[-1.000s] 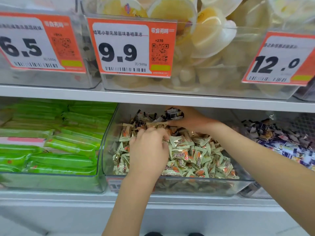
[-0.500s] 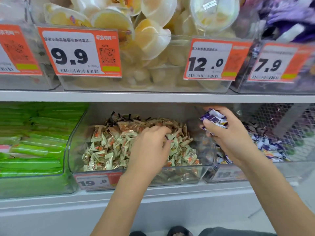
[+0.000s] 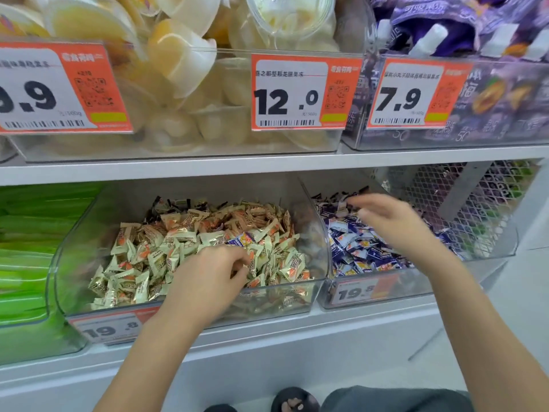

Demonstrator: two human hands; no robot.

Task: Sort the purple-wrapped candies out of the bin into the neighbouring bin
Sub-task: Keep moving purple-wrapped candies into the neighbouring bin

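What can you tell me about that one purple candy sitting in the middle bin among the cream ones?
The purple-wrapped candy is a small pillow pack, glossy purple with a white and orange patch and crimped ends. It lies tilted on top of the cream and orange candies in the middle clear bin, just beyond the left hand, whose fingertips are close to it, not yet gripping it.

A single head-worn camera looks forward and slightly down, close to the shelving, facing the lower shelf's front edge [image 3: 267, 331] squarely; the upper shelf [image 3: 208, 166] fills the frame's top.
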